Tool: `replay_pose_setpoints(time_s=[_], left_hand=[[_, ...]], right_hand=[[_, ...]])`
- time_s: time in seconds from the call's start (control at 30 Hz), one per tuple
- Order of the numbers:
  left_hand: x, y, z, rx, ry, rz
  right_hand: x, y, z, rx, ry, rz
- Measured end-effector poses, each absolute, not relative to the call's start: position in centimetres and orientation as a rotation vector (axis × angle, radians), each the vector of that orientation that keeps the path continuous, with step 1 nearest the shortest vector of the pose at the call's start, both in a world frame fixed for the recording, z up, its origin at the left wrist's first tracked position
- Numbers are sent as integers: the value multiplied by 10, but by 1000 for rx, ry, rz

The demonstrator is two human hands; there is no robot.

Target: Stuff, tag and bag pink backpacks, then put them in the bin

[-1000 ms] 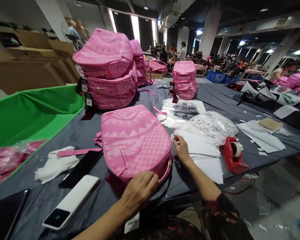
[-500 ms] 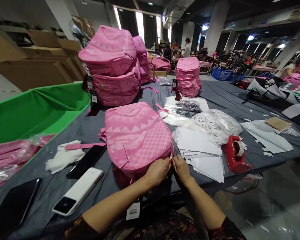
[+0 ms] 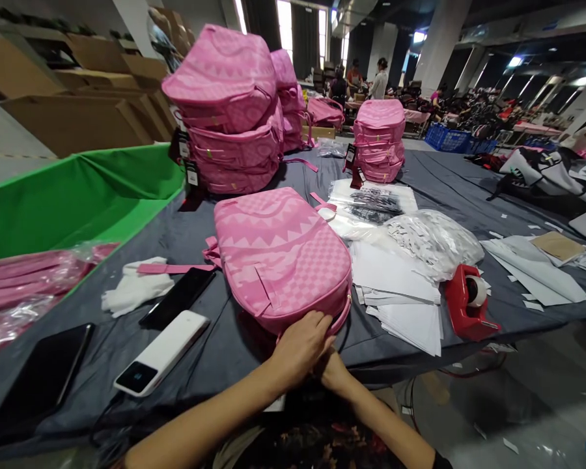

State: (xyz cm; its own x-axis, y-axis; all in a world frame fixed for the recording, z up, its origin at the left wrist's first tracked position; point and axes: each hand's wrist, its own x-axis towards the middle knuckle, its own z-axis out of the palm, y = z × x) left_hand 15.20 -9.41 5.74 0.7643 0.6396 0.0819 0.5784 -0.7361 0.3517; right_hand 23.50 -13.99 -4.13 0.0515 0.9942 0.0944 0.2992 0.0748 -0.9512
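Note:
A pink backpack (image 3: 283,257) with a zigzag and checkered pattern lies front side up on the table before me, its near end towards my body. My left hand (image 3: 303,342) is closed on the near edge of the backpack, knuckles up. Close beside and partly under it is my right hand (image 3: 333,371), with bent fingers largely hidden behind the left one. What the right fingers grip cannot be made out. A small metal zipper part shows on the backpack's right side, apart from both hands.
Stacked pink backpacks (image 3: 229,111) stand behind. To the right lie white paper sheets (image 3: 395,273), a plastic bag (image 3: 434,241) and a red tape dispenser (image 3: 461,306). Left are a white power bank (image 3: 163,352), dark phones (image 3: 39,371) and a green-lined bin (image 3: 78,202). People work far back.
Both hands have moved left along the backpack's near edge, away from its right corner. My right hand now overlaps the left. The view has shifted slightly, and the barcode tag is mostly covered.

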Motion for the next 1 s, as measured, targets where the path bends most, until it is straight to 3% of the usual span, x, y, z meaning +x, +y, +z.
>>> replay_pose_setpoints(time_s=[0.17,0.33,0.5,0.67,0.8,1.0], left_hand=[[126,-110,34,2498,960,566],[138,-110,60,2254,884,822],[126,-106,64,2299,712,790],[124,-113,25,2694,766,655],[139,-116,18,2830,747,633],[129,-125,47,2438,434,933]], right_hand=[[252,-162,-47,-1405,-1393,961],[251,-154,-25,-1411,-1394,762],[266,-149,9,-1228,-1302,1096],[294,-159,23,-1039,-536,1416],[288,-129,40,-1079,-161,1151],[267,-131,103,-1145,-260,775]])
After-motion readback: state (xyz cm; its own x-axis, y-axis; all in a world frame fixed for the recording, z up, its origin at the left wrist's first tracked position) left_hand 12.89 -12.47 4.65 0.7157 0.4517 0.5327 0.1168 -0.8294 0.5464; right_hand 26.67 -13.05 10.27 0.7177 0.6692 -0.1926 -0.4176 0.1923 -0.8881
